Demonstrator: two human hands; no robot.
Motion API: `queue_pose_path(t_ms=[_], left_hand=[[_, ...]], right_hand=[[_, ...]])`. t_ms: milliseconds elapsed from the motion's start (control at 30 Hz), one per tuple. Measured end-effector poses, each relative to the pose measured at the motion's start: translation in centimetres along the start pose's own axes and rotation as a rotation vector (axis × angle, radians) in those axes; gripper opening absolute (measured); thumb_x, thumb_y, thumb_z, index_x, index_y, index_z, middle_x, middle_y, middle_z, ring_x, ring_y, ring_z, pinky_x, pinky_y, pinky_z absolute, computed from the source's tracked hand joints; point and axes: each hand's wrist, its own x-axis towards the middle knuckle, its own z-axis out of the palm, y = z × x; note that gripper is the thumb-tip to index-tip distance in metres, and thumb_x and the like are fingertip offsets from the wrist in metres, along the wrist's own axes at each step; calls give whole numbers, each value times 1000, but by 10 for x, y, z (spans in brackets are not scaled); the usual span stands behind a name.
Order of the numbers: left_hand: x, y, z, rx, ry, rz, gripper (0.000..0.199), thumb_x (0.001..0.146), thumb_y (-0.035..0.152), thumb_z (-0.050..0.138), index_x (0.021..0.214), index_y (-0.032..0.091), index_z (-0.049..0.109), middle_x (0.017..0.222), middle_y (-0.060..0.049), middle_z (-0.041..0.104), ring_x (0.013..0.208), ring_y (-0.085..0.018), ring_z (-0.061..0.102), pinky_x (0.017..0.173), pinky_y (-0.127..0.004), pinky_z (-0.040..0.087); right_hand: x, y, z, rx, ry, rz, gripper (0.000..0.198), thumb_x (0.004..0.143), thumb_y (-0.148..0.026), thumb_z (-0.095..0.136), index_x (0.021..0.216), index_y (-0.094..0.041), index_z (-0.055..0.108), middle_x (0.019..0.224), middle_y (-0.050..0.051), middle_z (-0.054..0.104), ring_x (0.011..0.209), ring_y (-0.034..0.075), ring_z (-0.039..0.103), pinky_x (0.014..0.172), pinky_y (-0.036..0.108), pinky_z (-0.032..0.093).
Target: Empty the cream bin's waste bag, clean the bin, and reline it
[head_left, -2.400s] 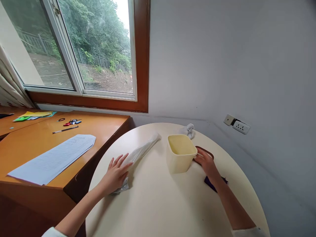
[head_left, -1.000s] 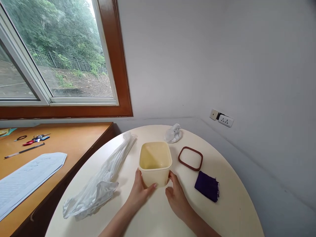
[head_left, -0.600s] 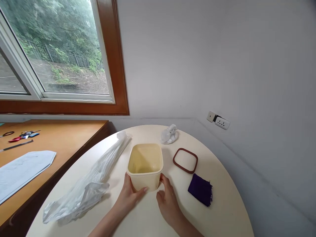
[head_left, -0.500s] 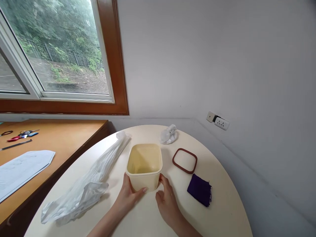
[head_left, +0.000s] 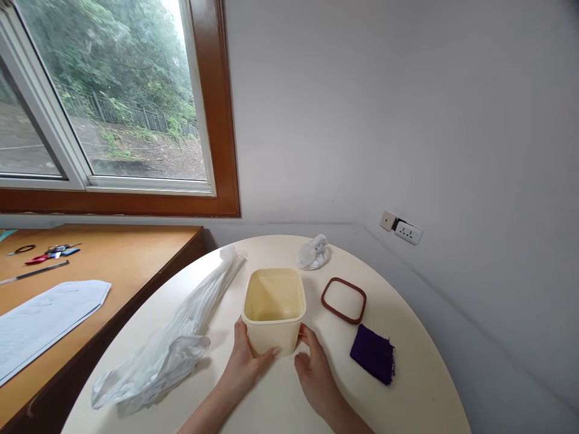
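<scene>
A cream-coloured plastic container [head_left: 274,337] with rounded corners and no lid on it is in the middle of the round table. My left hand [head_left: 248,355] grips its lower left side, thumb along the front face. At the lower right, my right hand [head_left: 314,367] has its fingers against the side and partly behind it, the thumb bent in front. To the right lies a clear lid with a brown rim [head_left: 344,300]. Below that lid is a folded dark purple cloth [head_left: 373,354] with a frayed edge.
A long crumpled white plastic bag [head_left: 167,355] stretches along the left of the table [head_left: 280,407]. Another bunched white bag [head_left: 313,253] sits at the back. On the wooden desk [head_left: 136,253] are papers [head_left: 49,319], keys and a pen. A wall socket [head_left: 408,232] is at right.
The whole scene has shifted slightly right and down in view. Both hands keep the same hold on the container.
</scene>
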Motion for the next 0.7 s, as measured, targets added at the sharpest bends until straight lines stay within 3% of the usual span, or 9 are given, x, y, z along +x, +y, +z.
queue_pose_path(t_ms=[233, 400, 533, 700], left_hand=[[-6, 10, -4, 91, 21, 68, 75, 65, 40, 69, 123, 31, 23, 123, -8, 40, 119, -30, 39, 97, -45, 36], [-7, 8, -6, 116, 84, 157, 78, 67, 41, 67, 128, 33, 20, 130, -8, 34, 126, -31, 30, 103, -50, 26], [-6, 4, -9, 167, 144, 217, 83, 68, 39, 67, 133, 35, 16, 137, -7, 26, 131, -31, 21, 106, -52, 18], [-1, -5, -17, 129, 56, 194, 92, 65, 35, 71, 136, 30, 12, 141, -11, 20, 132, -33, 18, 106, -53, 17]], right_hand=[[2, 0, 7, 65, 38, -34, 52, 65, -8, 42, 115, -22, 51, 107, 5, 60, 102, 18, 55, 86, 31, 45], [19, 3, -1, 117, 72, -40, 47, 69, -14, 45, 115, -21, 49, 117, 8, 56, 102, 19, 55, 83, 33, 46], [66, 1, -25, 34, 160, -110, 49, 68, -17, 45, 117, -19, 49, 120, 10, 54, 107, 22, 52, 84, 36, 45], [154, -17, -54, -103, 235, -155, 57, 68, -20, 48, 125, -24, 47, 130, 6, 45, 124, 21, 36, 101, 39, 29]])
